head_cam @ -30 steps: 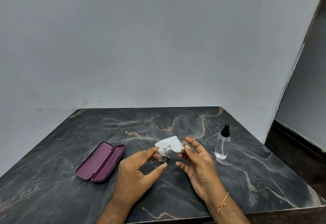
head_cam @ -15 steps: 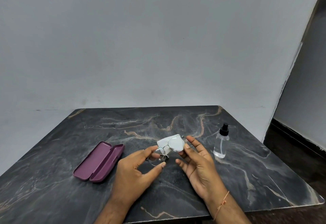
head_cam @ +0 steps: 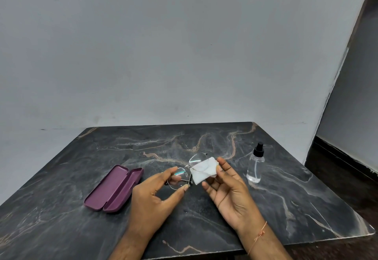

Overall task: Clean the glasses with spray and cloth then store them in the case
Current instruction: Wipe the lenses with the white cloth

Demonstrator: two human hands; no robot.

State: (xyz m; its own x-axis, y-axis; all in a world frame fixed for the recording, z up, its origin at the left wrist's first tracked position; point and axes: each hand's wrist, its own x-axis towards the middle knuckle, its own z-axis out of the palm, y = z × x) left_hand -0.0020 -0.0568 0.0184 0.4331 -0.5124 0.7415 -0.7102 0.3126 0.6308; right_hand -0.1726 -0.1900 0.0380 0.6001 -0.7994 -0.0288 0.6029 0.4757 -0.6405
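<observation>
The left hand [head_cam: 151, 196] grip pinches the thin, fragile glasses [head_cam: 189, 169] by one lens rim while the right hand [head_cam: 229, 188] pinches the soft cloth [head_cam: 203, 169] against the other lens.

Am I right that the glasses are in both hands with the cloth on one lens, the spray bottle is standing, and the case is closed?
Not quite: the head view shows the case lying open. The rest holds: the left hand and right hand hold the glasses, cloth on one lens, spray bottle standing.
</observation>
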